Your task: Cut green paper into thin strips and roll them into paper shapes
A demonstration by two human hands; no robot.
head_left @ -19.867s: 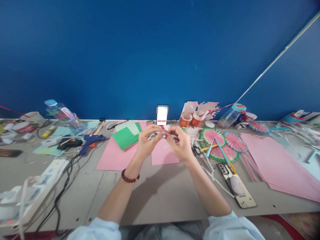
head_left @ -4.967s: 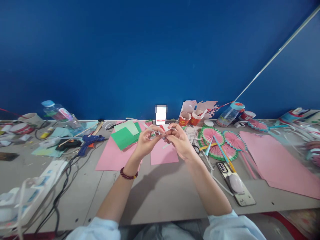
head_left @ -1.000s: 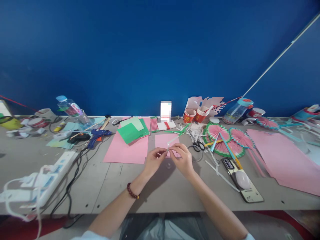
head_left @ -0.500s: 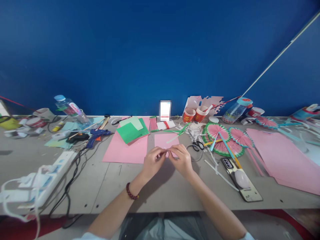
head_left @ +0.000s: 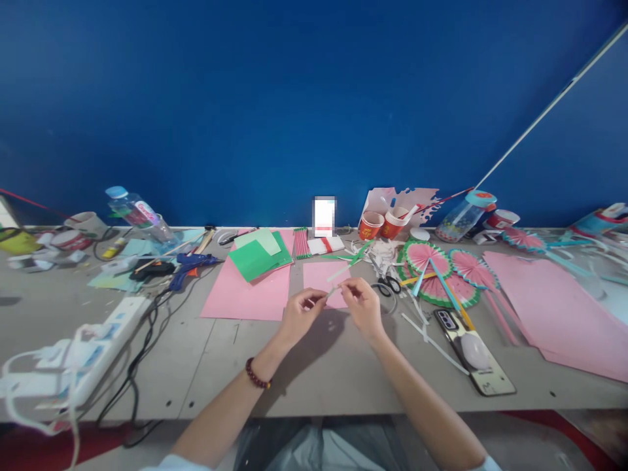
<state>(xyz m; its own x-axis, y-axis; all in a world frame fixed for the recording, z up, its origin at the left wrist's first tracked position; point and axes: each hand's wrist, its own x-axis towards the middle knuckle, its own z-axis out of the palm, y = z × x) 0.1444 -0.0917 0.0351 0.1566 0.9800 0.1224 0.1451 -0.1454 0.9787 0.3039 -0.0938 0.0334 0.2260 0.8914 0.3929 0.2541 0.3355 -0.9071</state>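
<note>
My left hand (head_left: 303,314), with a dark bead bracelet on its wrist, is closed in a pinch on a small pale green strip (head_left: 331,292). Close on its right, my right hand (head_left: 362,306) pinches too, near the strip's other end; whether its fingertips hold the strip or some tiny piece is too small to make out. Both hands are just above the near part of a pink paper square (head_left: 314,273). Pale and green paper strips (head_left: 349,265) lie across that square's far right side. Black-handled scissors (head_left: 390,284) and a roll of clear tape (head_left: 387,302) lie right of my right hand.
Green sheets (head_left: 255,261) lie on pink paper (head_left: 220,307) at left, beside a blue glue gun (head_left: 189,265). A power strip (head_left: 108,340) is farther left. Rightward are watermelon-patterned paper fans (head_left: 432,261), red paper cups (head_left: 371,226) and a phone (head_left: 493,379). A blue wall (head_left: 314,118) stands behind.
My hands were together at the fingertips and have parted slightly, the right hand moving a little to the right. The pale green strip now shows between them.
</note>
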